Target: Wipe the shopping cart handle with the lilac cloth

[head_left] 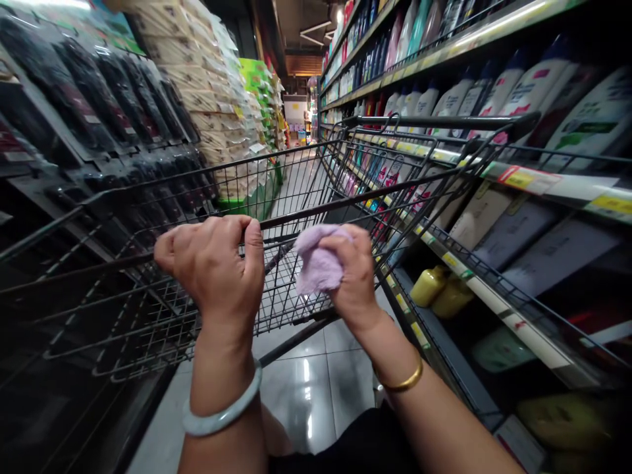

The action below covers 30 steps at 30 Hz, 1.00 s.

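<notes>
A dark wire shopping cart stands across the aisle in front of me, its basket showing only bare mesh. My left hand is wrapped round the cart's near top rail, thumb toward the right. In my right hand a crumpled lilac cloth is bunched between thumb and fingers. This hand is just below the same rail, over the near mesh side; whether the cloth touches the wire I cannot tell.
Shelves of shampoo bottles line the right, close to the cart's handle bar. On the left hang dark packaged goods, beside stacked tissue packs. A tiled floor runs under the cart and down the aisle.
</notes>
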Each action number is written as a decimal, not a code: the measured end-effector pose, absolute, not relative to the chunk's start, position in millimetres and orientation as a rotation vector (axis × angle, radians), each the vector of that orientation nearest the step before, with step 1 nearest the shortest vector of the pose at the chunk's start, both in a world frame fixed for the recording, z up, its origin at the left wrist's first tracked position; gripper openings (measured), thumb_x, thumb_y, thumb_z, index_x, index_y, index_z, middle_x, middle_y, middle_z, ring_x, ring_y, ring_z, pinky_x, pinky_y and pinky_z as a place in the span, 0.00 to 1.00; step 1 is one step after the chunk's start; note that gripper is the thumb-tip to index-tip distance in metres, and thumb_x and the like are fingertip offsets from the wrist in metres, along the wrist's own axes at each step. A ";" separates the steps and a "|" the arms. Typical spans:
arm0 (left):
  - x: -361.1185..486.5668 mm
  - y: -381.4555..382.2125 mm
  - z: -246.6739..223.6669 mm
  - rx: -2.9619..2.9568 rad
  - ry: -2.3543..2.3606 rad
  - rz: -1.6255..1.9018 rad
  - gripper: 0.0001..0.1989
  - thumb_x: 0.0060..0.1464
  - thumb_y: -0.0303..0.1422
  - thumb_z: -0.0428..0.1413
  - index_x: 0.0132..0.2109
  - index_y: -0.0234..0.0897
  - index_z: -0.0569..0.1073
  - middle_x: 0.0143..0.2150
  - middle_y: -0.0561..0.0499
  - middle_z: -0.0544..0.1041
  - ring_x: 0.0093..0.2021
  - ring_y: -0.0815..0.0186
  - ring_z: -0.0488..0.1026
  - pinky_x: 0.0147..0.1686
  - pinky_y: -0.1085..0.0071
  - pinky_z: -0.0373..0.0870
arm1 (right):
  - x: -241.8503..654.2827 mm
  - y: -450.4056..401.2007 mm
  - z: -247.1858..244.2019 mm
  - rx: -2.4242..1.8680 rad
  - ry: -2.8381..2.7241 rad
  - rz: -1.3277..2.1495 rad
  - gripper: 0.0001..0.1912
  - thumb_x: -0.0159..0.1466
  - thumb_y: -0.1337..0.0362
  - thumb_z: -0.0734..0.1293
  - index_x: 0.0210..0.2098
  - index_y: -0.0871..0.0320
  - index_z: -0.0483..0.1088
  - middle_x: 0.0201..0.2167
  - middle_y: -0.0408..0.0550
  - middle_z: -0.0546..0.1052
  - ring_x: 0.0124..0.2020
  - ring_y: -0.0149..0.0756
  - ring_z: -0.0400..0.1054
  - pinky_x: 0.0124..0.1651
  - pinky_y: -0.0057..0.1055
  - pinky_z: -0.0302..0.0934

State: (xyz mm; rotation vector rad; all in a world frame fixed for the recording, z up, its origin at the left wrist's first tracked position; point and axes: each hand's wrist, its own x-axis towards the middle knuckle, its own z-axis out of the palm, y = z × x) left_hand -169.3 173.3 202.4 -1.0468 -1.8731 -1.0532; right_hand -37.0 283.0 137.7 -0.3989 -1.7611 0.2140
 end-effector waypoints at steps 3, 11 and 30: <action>-172.1 172.9 199.1 -1.030 -1.831 -1.034 0.14 0.66 0.44 0.50 0.37 0.44 0.75 0.35 0.49 0.78 0.46 0.53 0.71 0.58 0.48 0.53 | -33.5 285.3 153.6 -0.452 -1.582 0.207 0.10 0.67 0.65 0.69 0.48 0.54 0.74 0.52 0.53 0.67 0.59 0.43 0.66 0.62 0.42 0.67; -173.8 167.2 195.2 -0.942 -1.759 -0.986 0.12 0.63 0.41 0.50 0.33 0.44 0.72 0.33 0.48 0.77 0.43 0.53 0.71 0.56 0.46 0.58 | -32.4 264.1 161.9 -0.267 -1.878 0.087 0.13 0.70 0.66 0.67 0.51 0.46 0.76 0.56 0.48 0.70 0.56 0.40 0.67 0.60 0.41 0.68; -177.3 143.6 199.7 -0.843 -1.704 -0.995 0.20 0.61 0.44 0.47 0.23 0.44 0.54 0.21 0.51 0.59 0.32 0.57 0.60 0.48 0.49 0.61 | 13.6 274.6 191.2 -0.424 -1.542 0.018 0.06 0.69 0.65 0.68 0.43 0.49 0.77 0.54 0.48 0.71 0.57 0.44 0.67 0.59 0.48 0.68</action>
